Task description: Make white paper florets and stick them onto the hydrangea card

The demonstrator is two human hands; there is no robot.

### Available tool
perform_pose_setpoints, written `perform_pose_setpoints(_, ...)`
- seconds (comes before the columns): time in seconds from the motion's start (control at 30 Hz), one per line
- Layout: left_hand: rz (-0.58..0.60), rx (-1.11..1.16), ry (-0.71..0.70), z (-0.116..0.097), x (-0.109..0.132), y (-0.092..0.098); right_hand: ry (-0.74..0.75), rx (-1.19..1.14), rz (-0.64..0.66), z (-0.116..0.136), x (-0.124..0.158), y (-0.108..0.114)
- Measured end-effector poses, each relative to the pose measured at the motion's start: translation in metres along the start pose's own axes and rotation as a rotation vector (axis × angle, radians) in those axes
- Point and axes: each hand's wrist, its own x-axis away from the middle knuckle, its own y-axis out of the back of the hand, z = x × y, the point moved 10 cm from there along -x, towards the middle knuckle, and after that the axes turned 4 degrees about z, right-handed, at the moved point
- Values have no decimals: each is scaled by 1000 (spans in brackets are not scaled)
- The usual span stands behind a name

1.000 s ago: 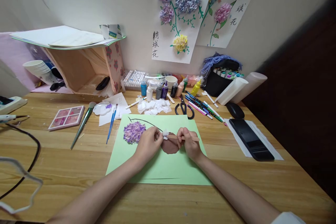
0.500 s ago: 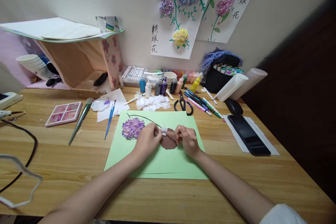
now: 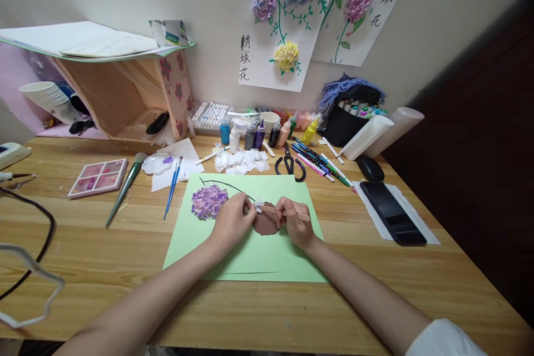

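A green paper sheet [image 3: 258, 256] lies on the wooden desk [image 3: 125, 267]. On it are a purple tissue flower [image 3: 208, 201], a drawn dark stem and a brown round patch [image 3: 265, 225]. My right hand [image 3: 295, 223] holds a thin wooden stick [image 3: 287, 212] that points left. A small white tissue piece [image 3: 258, 206] sits on the stick's tip. My left hand [image 3: 232, 223] pinches that tissue piece around the tip, just above the brown patch.
A pile of white tissue squares [image 3: 242, 161], scissors [image 3: 287, 166], paint bottles [image 3: 254, 136] and coloured pens [image 3: 319, 163] lie behind the sheet. A phone [image 3: 392, 212] and mouse [image 3: 367, 168] are to the right. Brushes [image 3: 171, 190], a palette [image 3: 98, 177] and cables [image 3: 25, 267] are to the left.
Both hands stay together at the stick tip. The view has tilted slightly, so everything sits a little higher in the frame.
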Motion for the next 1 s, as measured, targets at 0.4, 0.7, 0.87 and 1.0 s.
perform_pose_setpoints(0.4,-5,10,-9,1,0,-1,116,92,46,18,-1,-4)
perform_pose_setpoints(0.7,-4,18,-1,2,-1,-2,12,31,29,8,-1,-4)
perform_pose_setpoints(0.87,-21,-17,-1,1,-2,0,-164,-143,-49,-13,-6,2)
perform_pose_setpoints(1.0,-21,-29,10,0,-3,2,-239,-233,-99,-21,-9,5)
